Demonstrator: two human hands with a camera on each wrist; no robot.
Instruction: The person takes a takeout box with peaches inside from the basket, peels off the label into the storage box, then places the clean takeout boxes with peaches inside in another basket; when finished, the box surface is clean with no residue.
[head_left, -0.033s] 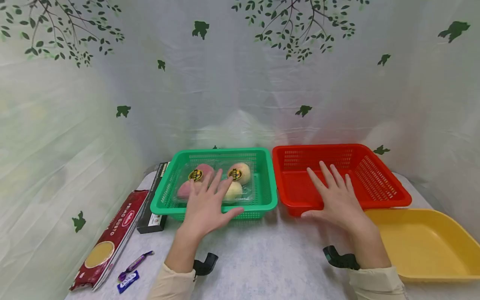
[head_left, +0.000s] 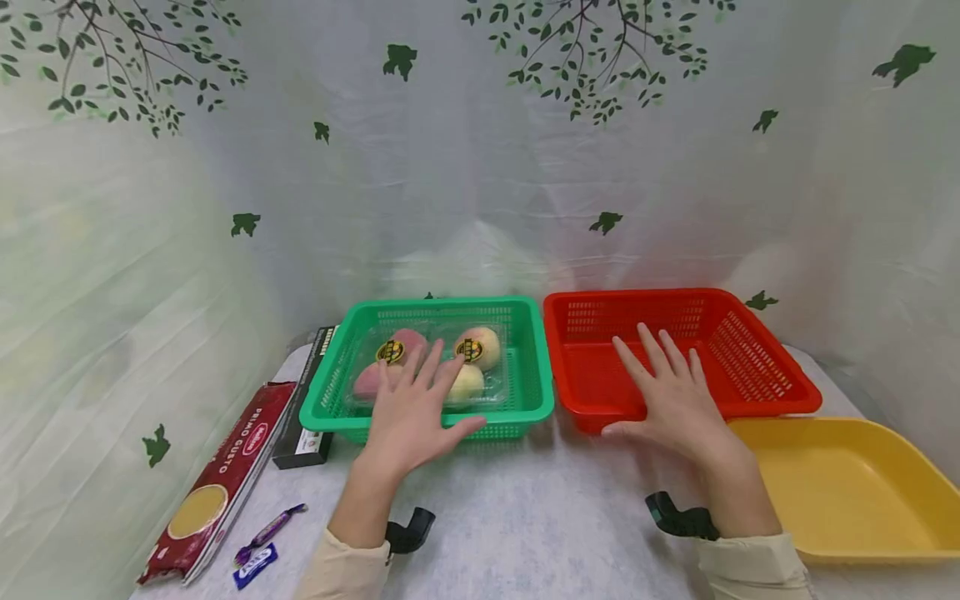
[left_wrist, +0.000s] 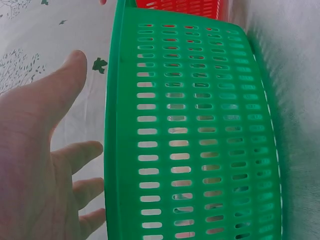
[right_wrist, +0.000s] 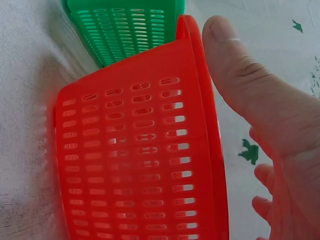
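While both hands hover with fingers spread, nothing is gripped in either of them.
Left hand: the left hand (head_left: 411,415) is held flat, palm down, fingers straight and fanned, over the near rim of the green basket (head_left: 525,398); from the wrist view its palm and fingers (left_wrist: 75,155) lie just beside the basket's slotted wall, and I cannot tell whether they touch it.
Right hand: the right hand (head_left: 675,398) is likewise flat and loose, fingers reaching over the near edge of the red basket (head_left: 757,367); the wrist view shows the thumb (right_wrist: 235,65) close to the rim.
Green basket: it stands on the desk (head_left: 540,508) and holds a clear pack of apples (head_left: 480,367), four fruits, two of them with round dark labels; the left fingertips partly hide the pack.
Red basket: it sits just to the right of the green one, their sides nearly touching.
Yellow tray (head_left: 862,492): at the right front of the desk, just beside the red basket's near corner.
Left side of the desk: a dark narrow box (head_left: 303,417) lies along the green basket's left wall, a red spaghetti packet (head_left: 221,479) next to it, and two small purple wrapped sweets (head_left: 262,542) near the packet's front end.
Backdrop: a pale curtain (head_left: 480,167) printed with green leaves.
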